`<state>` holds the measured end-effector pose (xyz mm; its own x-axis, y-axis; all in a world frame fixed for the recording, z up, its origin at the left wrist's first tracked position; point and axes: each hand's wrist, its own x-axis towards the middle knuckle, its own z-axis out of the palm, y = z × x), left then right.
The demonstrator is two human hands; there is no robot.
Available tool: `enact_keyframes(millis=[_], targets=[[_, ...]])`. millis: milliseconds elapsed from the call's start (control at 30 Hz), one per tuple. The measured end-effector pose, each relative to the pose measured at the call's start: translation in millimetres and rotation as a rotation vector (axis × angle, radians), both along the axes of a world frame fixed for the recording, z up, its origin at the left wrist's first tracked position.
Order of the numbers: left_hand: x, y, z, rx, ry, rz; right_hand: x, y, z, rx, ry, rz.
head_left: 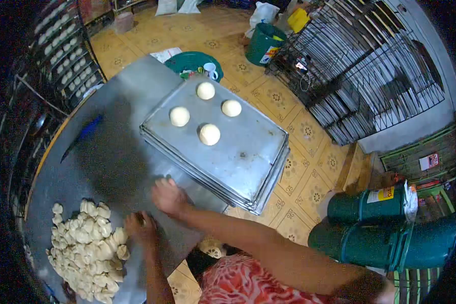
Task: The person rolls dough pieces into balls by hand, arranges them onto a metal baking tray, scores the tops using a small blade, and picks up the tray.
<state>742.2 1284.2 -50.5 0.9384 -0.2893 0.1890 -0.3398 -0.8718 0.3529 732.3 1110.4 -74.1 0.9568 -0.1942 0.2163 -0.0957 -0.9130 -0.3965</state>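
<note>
Red-and-white patterned fabric is covering the lap or torso of the person [238,278], whose two bare arms are reaching over a smooth grey counter [137,81]. The left hand [141,229] is curling its fingers just beside a large heap of pale, lumpy dough pieces [86,248]; blur is hiding whether it is gripping any. The right hand [170,197] is resting low over the counter, palm down with fingers bent, and whether it is covering anything cannot be told. The dough heap is lying on the counter to the left of both hands, its lumps piling against one another.

Beyond the right hand, a stack of rectangular silver metal trays [228,162] is sitting askew, partly overhanging the counter's edge. Four smooth, round, cream dough balls [210,134] are standing apart on the top tray, towards its far end. A slender dark tool with a blue handle [89,127] is lying left of the trays.

Large dark-green plastic containers [390,243] are standing at the right. Past the counter, a round green basin [180,62] is holding a white cup [210,70] on a yellow patterned tile floor [309,167]. Farther off, a green bucket [261,45] is standing near a dark metal rack full of trays [365,91].
</note>
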Motion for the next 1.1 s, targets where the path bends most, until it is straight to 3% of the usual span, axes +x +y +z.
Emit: enact_keyframes(millis=[67,100,167,200,267,300,367,467,567,633,767,867,933,967,1033,1100], targets=[[-5.8,-2.2,15.6,-0.101,0.006,0.042,-0.4,0.6,-13.3,0.122,-0.066,-0.057],[-25.7,0.6,45.5,-0.241,0.08,-0.034,-17.3,-0.1,-13.0,0.013,-0.134,0.025],[-42.6,28.8,32.6,-0.395,0.144,-0.115,-51.2,-16.1,13.0,-0.113,-0.21,0.107],[-54.0,68.5,-17.7,-0.315,0.042,-0.206,-81.7,-20.0,34.5,-0.649,-0.012,0.114],[-52.1,72.9,-46.6,-0.241,-0.04,-0.295,-84.6,-25.2,36.0,-1.183,0.22,0.128],[-39.1,52.6,-32.8,-0.096,-0.116,-0.186,-63.6,-21.4,24.6,-0.6,0.062,0.045],[-8.5,14.8,-17.7,0.057,-0.196,-0.082,-25.6,-18.3,14.3,-0.012,-0.088,-0.048],[0.2,0.5,-5.5,-0.054,-0.117,0.033,-11.6,-13.2,24.2,-0.06,-0.238,0.064],[-29.6,30.3,-3.6,-0.349,0.036,-0.103,-42.8,-18.8,30.2,-0.022,-0.247,0.198],[-66.8,62.0,6.9,-0.16,-0.089,-0.203,-84.9,-27.6,33.2,-0.045,-0.294,0.061],[-12.9,26.1,-17.0,0.014,-0.349,-0.193,-47.5,-27.6,22.6,-0.073,-0.186,0.068],[1.2,1.1,2.1,-0.028,-0.155,-0.02,-16.8,-9.8,34.0,0.058,-0.056,0.074],[-0.7,5.6,-1.2,-0.194,0.221,0.068,-21.9,-2.3,23.3,-0.025,-0.285,0.038],[-13.4,23.0,-6.0,-0.202,0.206,0.072,-36.8,-5.9,24.5,-0.031,-0.3,0.044],[-48.6,66.0,-26.2,-0.147,-0.146,-0.176,-79.0,-20.6,24.2,0.088,-0.141,0.121],[-31.0,45.2,5.7,-0.076,-0.223,-0.2,-65.1,-31.0,23.9,0.022,-0.254,0.068]])
